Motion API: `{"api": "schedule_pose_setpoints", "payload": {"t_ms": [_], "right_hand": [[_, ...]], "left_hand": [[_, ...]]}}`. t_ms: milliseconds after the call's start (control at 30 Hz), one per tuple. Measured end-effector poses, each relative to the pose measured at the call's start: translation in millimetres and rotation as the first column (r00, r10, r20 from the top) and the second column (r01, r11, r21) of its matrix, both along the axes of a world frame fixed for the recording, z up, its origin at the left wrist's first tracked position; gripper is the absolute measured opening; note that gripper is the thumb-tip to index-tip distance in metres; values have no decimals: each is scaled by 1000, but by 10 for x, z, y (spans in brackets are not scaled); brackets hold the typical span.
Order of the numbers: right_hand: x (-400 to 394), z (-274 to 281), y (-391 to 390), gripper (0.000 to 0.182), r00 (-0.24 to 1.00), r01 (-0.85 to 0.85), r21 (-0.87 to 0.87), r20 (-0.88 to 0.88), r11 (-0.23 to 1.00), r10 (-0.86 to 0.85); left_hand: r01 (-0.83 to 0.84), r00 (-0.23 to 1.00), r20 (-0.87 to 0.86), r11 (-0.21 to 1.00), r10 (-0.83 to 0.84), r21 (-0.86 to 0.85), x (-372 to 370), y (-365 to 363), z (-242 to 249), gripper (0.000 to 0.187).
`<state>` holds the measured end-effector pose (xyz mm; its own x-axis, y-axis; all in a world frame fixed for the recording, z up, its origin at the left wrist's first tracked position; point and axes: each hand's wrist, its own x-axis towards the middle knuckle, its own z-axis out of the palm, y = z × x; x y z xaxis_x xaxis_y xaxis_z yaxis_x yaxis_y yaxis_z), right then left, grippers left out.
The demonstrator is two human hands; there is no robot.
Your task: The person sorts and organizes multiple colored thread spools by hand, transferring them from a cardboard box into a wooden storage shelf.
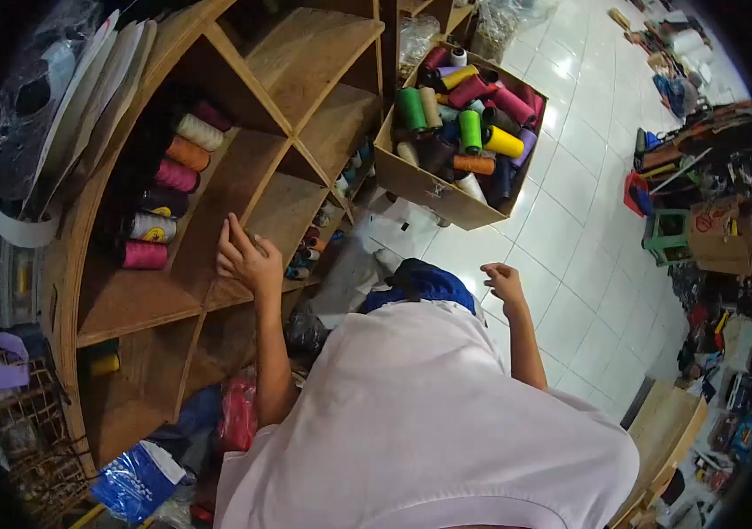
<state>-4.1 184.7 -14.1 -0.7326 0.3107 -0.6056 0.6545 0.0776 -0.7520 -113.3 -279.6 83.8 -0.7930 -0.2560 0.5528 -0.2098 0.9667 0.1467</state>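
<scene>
My left hand (251, 260) is at the front edge of the wooden shelf (283, 115), its fingers apart with nothing in them; the fingertips appear to touch the wood. In the compartment just beyond it lies a row of thread spools (178, 176), in cream, orange, pink, dark and white. My right hand (506, 284) hangs over the tiled floor, fingers loosely bent and apart, holding nothing I can see. Ahead of it stands an open cardboard box (438, 196) heaped with thread cones, among them a green cone (470, 132) and a yellow cone (504, 143).
More small spools (310, 242) sit in the lower shelf compartments. A blue plastic packet (138, 480) and a red wrapped bundle (239, 410) lie by the shelf's near end. Along the right are a green stool (667, 236), a carton (722, 234) and assorted clutter.
</scene>
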Motion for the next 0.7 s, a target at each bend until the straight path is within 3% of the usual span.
{"api": "schedule_pose_setpoints", "payload": {"t_ms": [100, 200, 233, 267, 300, 333, 400, 433, 533, 600, 667, 700], "right_hand": [[-48, 212, 18, 21, 1000, 6, 31, -26, 1000, -6], [-477, 91, -137, 19, 969, -127, -3, -215, 992, 123], [-652, -24, -188, 19, 958, -206, 79, -188, 975, 218], [-797, -269, -194, 17, 892, -315, 113, -305, 942, 335], [-951, -377, -279, 13, 809, -360, 49, -480, 932, 338], [-1066, -160, -353, 10, 815, -420, 26, -428, 907, 390], [-1337, 122, -383, 10, 722, -588, 219, -291, 779, 628], [-1408, 76, -314, 9, 688, -658, 211, -223, 723, 691], [-1621, 80, -18, 11, 619, -718, 253, -193, 648, 761], [-1777, 169, 281, 11, 617, -726, 243, -181, 643, 766], [-1912, 247, 560, 12, 664, -632, 347, -221, 694, 715], [-1986, 253, 710, 16, 642, -622, 412, -217, 665, 735]], "left_hand": [[13, 998, -60, 997, -17, -72, -40, 39, -16, 61], [-21, 997, -75, 995, 14, -97, -58, 115, -50, 63], [-36, 996, -90, 995, 27, -96, -72, 150, -35, 63], [-56, 993, -109, 994, 45, -96, -79, 173, -18, 64], [-101, 993, -67, 990, 95, -102, -72, 224, 7, 64], [-118, 992, -64, 987, 112, -107, -76, 217, -12, 64], [-106, 989, -113, 987, 92, -118, -109, 253, -47, 67], [-131, 986, -114, 984, 118, -118, -113, 284, -49, 67], [-193, 979, -95, 973, 181, -125, -173, 371, -82, 68], [-134, 955, -267, 991, 126, -12, -278, 484, -124, 68], [-218, 952, -218, 976, 213, 2, -402, 724, -85, 70], [-340, 920, -197, 940, 339, 31, -517, 864, -25, 72]]}}
